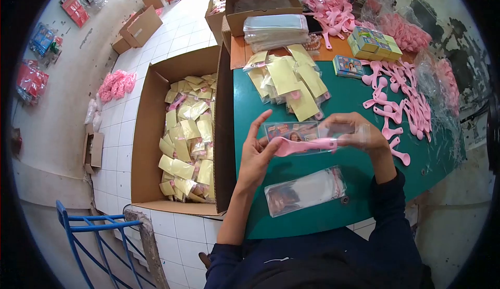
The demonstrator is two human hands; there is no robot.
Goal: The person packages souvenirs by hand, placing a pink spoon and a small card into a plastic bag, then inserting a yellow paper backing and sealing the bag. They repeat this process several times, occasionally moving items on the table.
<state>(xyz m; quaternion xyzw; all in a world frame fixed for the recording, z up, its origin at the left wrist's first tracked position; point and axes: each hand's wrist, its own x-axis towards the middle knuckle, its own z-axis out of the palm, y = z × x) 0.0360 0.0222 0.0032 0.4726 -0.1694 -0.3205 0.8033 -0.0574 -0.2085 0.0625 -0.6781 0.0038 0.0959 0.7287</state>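
Note:
A pink measuring spoon (307,146) lies lengthwise over a clear plastic bag (312,127) and a printed card (293,130), all raised above the green table. My left hand (256,156) pinches the spoon's bowl end with the thumb, its index finger stretched upward. Around the right end of the bag, by the spoon's handle, curl the fingers of my right hand (357,128); the plastic partly covers them. Below both hands, a stack of flat clear bags (304,190) rests on the table.
A large cardboard box (225,133) of filled packets stands left of the green table (323,226). More packets with yellow cards (284,75) are heaped beyond my hands. Loose pink spoons (398,101) spread at right, near boxed cards (348,66). A blue metal frame (99,227) stands lower left.

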